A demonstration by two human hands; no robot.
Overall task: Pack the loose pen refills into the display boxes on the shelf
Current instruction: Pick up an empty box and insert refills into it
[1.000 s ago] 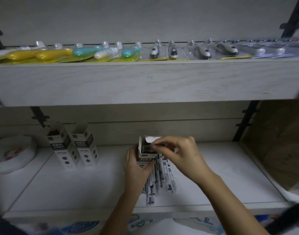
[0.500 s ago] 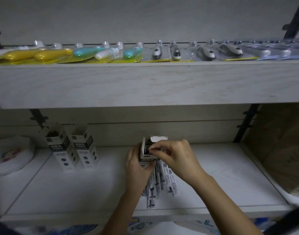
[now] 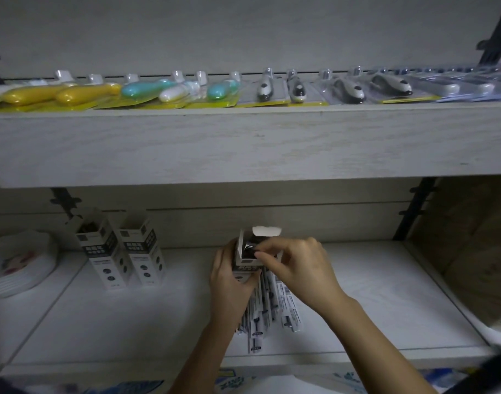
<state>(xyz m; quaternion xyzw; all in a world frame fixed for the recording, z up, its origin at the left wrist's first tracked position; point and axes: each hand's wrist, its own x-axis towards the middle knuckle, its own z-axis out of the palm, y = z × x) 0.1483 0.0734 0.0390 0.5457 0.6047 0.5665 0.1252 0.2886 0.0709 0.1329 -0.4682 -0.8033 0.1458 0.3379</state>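
A small white and black display box (image 3: pixel 247 258) stands upright on the lower shelf (image 3: pixel 135 317), its top flap raised. My left hand (image 3: pixel 229 282) wraps around its left side. My right hand (image 3: pixel 297 265) pinches the top of a pen refill (image 3: pixel 249 247) at the box's open mouth. Several loose packaged refills (image 3: pixel 269 305) lie in a fan on the shelf just in front of the box, partly hidden by both hands. Two more open display boxes (image 3: pixel 101 251) (image 3: pixel 142 248) stand side by side at the left.
A stack of white plates (image 3: pixel 19 265) sits at the far left. The upper shelf (image 3: pixel 243 140) overhangs, carrying blister packs of yellow, teal and grey items. A brown cardboard box (image 3: pixel 476 251) fills the right end. Black brackets run up the back wall.
My right hand has sunk a little toward the box mouth, pressing the refill down. The left hand keeps holding the box. The view has tilted slightly.
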